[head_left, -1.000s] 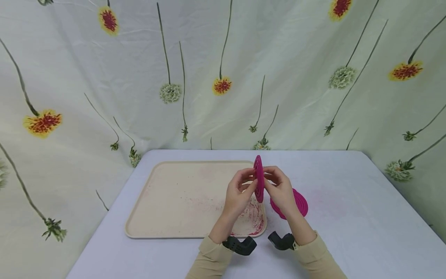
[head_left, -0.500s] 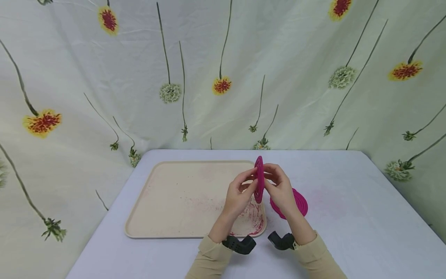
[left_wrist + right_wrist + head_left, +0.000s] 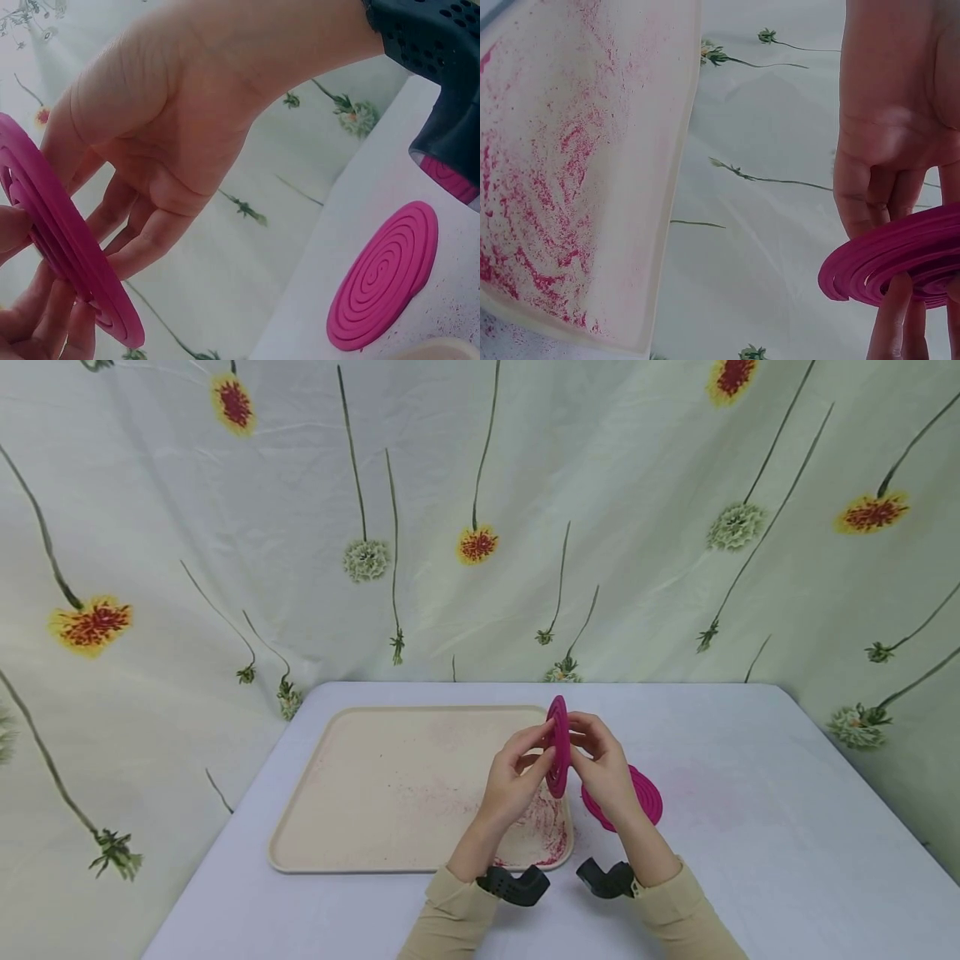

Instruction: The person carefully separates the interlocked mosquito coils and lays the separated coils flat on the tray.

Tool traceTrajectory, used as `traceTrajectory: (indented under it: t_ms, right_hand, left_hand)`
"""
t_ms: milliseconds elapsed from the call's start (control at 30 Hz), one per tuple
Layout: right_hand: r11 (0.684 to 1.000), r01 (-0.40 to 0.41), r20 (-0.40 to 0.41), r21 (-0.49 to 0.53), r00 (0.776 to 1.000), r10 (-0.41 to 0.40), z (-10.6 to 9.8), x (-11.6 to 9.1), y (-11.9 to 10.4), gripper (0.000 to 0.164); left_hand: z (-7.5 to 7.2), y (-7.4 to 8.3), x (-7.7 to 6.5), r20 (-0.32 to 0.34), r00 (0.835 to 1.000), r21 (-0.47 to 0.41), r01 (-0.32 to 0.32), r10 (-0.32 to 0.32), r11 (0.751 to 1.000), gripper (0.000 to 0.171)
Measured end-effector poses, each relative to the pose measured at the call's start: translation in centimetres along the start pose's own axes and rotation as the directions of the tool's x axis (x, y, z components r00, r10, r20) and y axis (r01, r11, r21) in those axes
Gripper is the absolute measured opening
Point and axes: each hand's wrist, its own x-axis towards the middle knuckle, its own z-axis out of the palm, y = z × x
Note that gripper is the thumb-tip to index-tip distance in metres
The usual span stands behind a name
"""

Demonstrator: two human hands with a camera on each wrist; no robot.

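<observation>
A pink coiled disc of what looks like modelling clay (image 3: 558, 760) is held upright, edge-on to the head view, above the tray's right side. My left hand (image 3: 512, 781) pinches it from the left with thumb and fingers. From the other side my right hand (image 3: 609, 770) grips it as well, fingertips on its face. In the right wrist view, gaps show between some coils of the disc (image 3: 900, 251). A second pink spiral disc (image 3: 384, 276) lies flat on the table, partly hidden behind my right hand and wrist in the head view.
A beige tray (image 3: 360, 793) fills the left and middle of the white table (image 3: 787, 827). Pink crumbs and smears mark its near right corner. A flowered cloth (image 3: 637, 468) hangs behind the table. Black wrist cameras (image 3: 517, 887) sit on both wrists.
Both hands keep their hold on the disc, which turns only very slightly. The second disc and the tray stay where they were.
</observation>
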Motion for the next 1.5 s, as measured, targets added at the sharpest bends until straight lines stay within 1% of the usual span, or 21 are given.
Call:
traceTrajectory:
  t_ms: [100, 500, 767, 1067, 1267, 1500]
  right_hand:
    - [1.000, -0.007, 0.001, 0.002, 1.000, 0.007, -0.02, -0.04, -0.04, 0.035]
    - [0.999, -0.032, 0.018, 0.031, 0.999, 0.032, -0.10, -0.05, -0.16, 0.035]
    - [0.999, -0.014, 0.020, 0.036, 1.000, 0.013, -0.21, 0.03, 0.09, 0.034]
    - [0.998, -0.020, 0.002, 0.055, 1.000, 0.020, -0.08, 0.02, 0.09, 0.035]
    - [0.998, -0.030, 0.004, 0.050, 1.000, 0.030, -0.13, -0.01, -0.07, 0.036]
    - [0.995, -0.044, 0.035, 0.084, 0.999, 0.041, -0.34, 0.01, -0.20, 0.046]
  left_hand:
    - [-0.01, 0.03, -0.07, 0.004, 1.000, 0.011, -0.013, 0.013, 1.000, 0.038]
    - [-0.18, 0.14, -0.08, 0.026, 0.999, 0.037, -0.024, 0.023, 0.999, 0.037]
    - [-0.27, 0.08, -0.06, 0.037, 0.999, 0.037, -0.013, 0.011, 0.999, 0.037]
    - [0.02, 0.27, -0.12, 0.024, 1.000, -0.014, -0.014, 0.014, 1.000, 0.038]
    - [0.02, 0.38, -0.14, 0.028, 0.999, -0.013, -0.020, 0.021, 1.000, 0.038]
    - [-0.11, 0.42, -0.09, 0.049, 0.999, -0.026, -0.008, 0.009, 1.000, 0.041]
